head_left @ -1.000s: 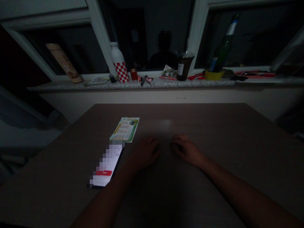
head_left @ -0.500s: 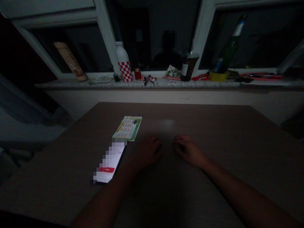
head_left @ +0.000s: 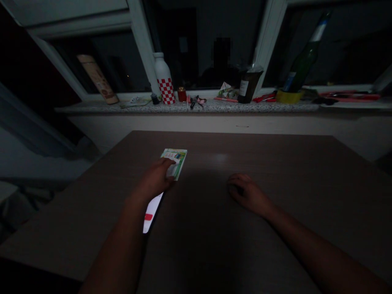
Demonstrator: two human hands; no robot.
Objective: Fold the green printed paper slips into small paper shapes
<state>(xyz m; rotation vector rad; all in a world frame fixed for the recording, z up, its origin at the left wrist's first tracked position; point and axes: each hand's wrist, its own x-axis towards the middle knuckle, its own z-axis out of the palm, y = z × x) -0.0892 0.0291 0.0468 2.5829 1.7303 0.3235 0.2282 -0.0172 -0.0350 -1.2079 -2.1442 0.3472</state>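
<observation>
My left hand (head_left: pixel 156 178) is over the near left part of a small stack of printed cards or leaflets (head_left: pixel 180 160), green, white and yellow. Its thumb and fingers are apart, with the fingers lying across the top of the stack; whether they press on it is hard to see. Under my left wrist lies a phone (head_left: pixel 152 212) with a lit white screen and a red button, partly covered by the forearm. My right hand (head_left: pixel 247 192) rests on the wooden table (head_left: pixel 290 163), loosely curved and holding nothing, a gap showing between thumb and fingers.
Beyond the table a stone windowsill (head_left: pixel 211 107) holds a red-and-white checkered bottle (head_left: pixel 165 81), a tan flask (head_left: pixel 99 79), a small red jar (head_left: pixel 181 94), a dark cup (head_left: pixel 247 87) and a green bottle (head_left: pixel 301 67) in a yellow ring (head_left: pixel 288 96). The room is dim.
My left hand has moved left and forward from the bare table onto the printed stack, its forearm now covering much of the phone. My right hand stays in place; the view has shifted slightly.
</observation>
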